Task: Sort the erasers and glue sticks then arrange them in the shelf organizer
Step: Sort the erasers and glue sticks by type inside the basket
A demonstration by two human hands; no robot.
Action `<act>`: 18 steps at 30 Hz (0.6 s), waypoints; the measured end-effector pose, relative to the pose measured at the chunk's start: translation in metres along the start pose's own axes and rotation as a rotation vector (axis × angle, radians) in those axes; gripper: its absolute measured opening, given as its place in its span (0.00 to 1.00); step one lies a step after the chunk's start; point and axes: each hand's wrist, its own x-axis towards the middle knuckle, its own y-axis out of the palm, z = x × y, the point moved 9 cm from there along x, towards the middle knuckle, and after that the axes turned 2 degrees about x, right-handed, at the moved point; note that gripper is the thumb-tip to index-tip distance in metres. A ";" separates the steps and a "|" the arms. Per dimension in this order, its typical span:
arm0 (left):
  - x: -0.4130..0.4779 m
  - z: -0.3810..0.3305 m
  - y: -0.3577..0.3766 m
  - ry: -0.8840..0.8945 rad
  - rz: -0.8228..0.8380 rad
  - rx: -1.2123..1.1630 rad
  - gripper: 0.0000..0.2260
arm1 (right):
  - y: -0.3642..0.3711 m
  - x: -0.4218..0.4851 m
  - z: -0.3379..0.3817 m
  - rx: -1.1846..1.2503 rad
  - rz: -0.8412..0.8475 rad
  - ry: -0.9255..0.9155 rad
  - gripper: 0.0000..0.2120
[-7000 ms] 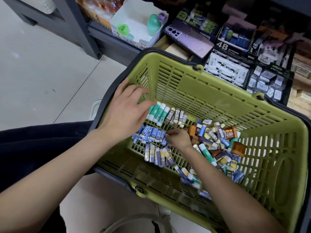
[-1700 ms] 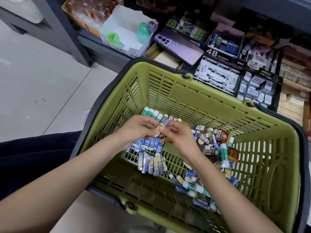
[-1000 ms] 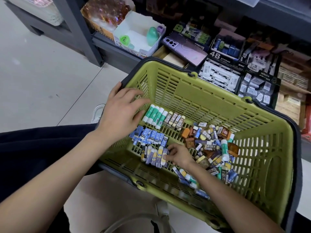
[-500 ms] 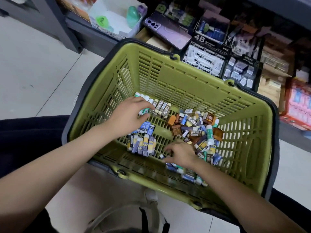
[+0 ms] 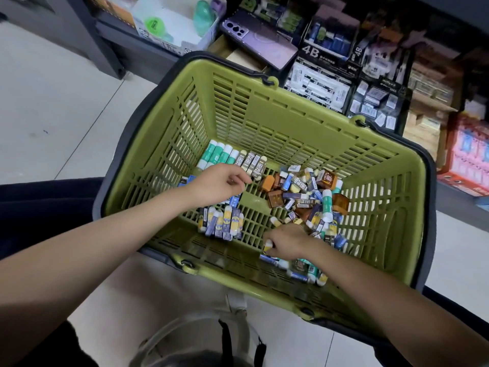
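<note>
You have one view only, from the camera worn on your head. It faces forward and steeply down, close over the green basket (image 5: 264, 107), which fills the middle of the picture. Your forearms come in from the near edge, with your left hand (image 5: 214, 185) and right hand (image 5: 285, 241) inside the basket. The far edge takes in the shelf (image 5: 148, 53), and the floor (image 5: 53, 102) lies on the left.

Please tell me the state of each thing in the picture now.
green basket: handles folded down.
glue sticks: lying in a row.
2B erasers: lined up beside them.
yellow-blue erasers: lined up.
mixed pile: unsorted.
left hand: fingers curled, grip unclear.
right hand: pinching a yellow-tipped eraser.
phone: back side up.
</note>
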 end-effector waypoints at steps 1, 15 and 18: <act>0.002 0.000 0.003 -0.010 0.008 -0.017 0.09 | 0.001 -0.002 0.000 -0.001 -0.003 -0.002 0.16; 0.024 0.009 0.054 -0.218 0.147 -0.285 0.09 | -0.058 -0.053 -0.057 0.762 -0.296 0.125 0.07; 0.026 0.008 0.081 -0.297 0.232 -0.362 0.11 | -0.073 -0.070 -0.075 1.214 -0.465 0.203 0.03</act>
